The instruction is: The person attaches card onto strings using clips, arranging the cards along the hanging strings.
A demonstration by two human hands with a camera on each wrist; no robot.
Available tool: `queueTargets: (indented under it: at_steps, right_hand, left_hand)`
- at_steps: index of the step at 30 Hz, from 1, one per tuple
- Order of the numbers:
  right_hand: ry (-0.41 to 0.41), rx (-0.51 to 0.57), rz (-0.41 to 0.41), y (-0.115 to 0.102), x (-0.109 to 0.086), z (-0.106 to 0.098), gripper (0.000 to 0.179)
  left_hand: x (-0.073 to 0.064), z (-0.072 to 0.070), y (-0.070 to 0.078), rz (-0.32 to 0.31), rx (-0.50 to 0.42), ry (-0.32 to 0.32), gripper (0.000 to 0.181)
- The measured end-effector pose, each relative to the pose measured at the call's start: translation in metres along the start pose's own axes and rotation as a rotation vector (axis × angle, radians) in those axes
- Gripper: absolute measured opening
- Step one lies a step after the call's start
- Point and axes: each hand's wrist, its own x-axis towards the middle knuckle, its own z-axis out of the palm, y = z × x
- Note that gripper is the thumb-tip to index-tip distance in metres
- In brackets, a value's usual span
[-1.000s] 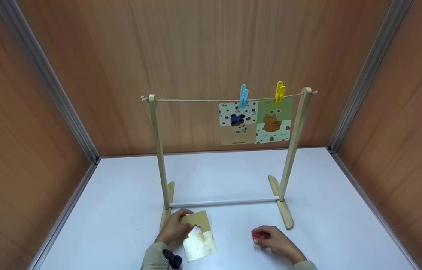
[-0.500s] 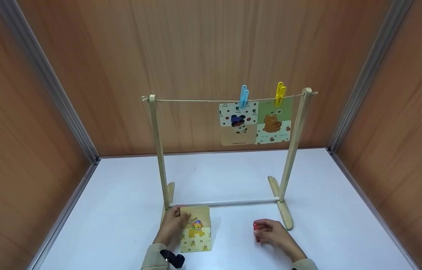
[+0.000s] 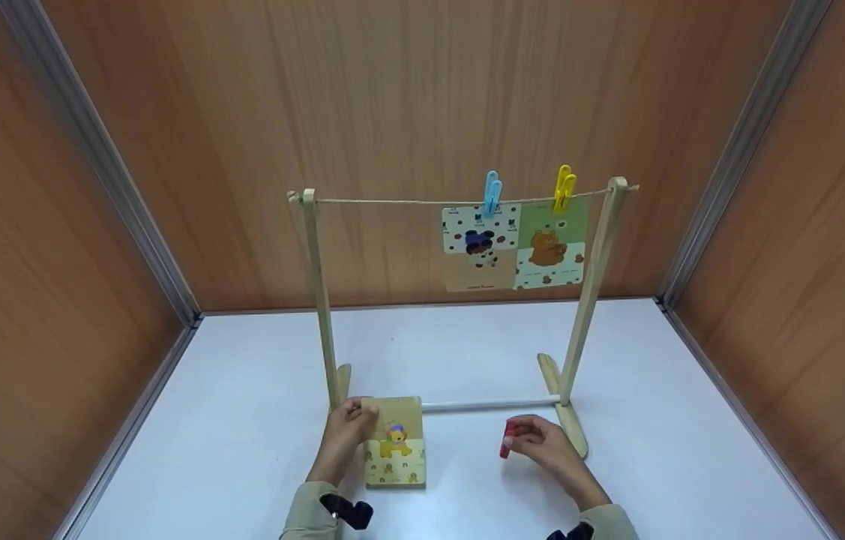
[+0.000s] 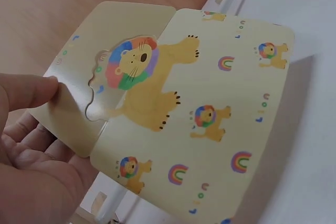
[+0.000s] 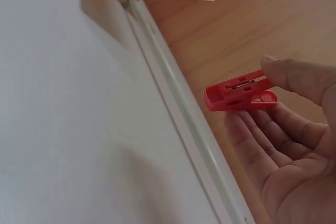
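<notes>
My left hand [image 3: 347, 436] pinches a lion card [image 3: 395, 444] by its upper left edge, thumb in front and fingers behind. In the left wrist view the lion card [image 4: 157, 93] has a tan half and a cream half, with small lions and rainbows. My right hand [image 3: 548, 448] holds a red clothespin [image 3: 507, 439] between thumb and fingers. The right wrist view shows the red clothespin [image 5: 239, 92] with its handles between thumb and fingertips. Both hands are in front of the rack's white bottom bar [image 3: 489, 405], raised above the white table.
A wooden rack with a left post [image 3: 319, 300] and right post [image 3: 593, 292] carries a string [image 3: 392, 201]. A blue clothespin [image 3: 492, 193] holds a panda card [image 3: 480, 259]; a yellow clothespin [image 3: 564, 187] holds a bear card [image 3: 551, 247]. Wood panels [image 3: 392, 90] enclose the white table [image 3: 257, 390].
The lion card has been lifted and tilted upright, moving away from me in my left hand. My right hand has moved forward with the red clothespin, which has turned in the fingers.
</notes>
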Motion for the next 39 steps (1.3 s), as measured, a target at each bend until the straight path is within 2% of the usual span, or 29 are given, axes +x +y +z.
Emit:
queueTargets:
  at_steps: [6,11,19,31,39]
  right_hand:
    - [0.037,0.002,-0.006,-0.015,0.004,0.002,0.058]
    - [0.02,0.026,-0.055,-0.029,0.008,0.003,0.056]
    - [-0.022,-0.014,-0.157,-0.056,0.012,0.004,0.05]
    - [0.021,-0.07,-0.28,-0.107,0.021,0.003,0.043]
    - [0.017,-0.027,-0.296,-0.138,0.026,0.002,0.045]
  left_hand:
    - [0.0,0.002,0.01,0.009,-0.044,-0.02,0.035]
    - [0.001,0.004,0.023,0.03,-0.079,-0.015,0.032]
    - [-0.001,0.008,0.048,0.138,-0.13,0.019,0.031]
    - [0.0,0.01,0.088,0.237,-0.195,0.059,0.03]
    - [0.0,0.015,0.119,0.288,-0.249,0.075,0.031]
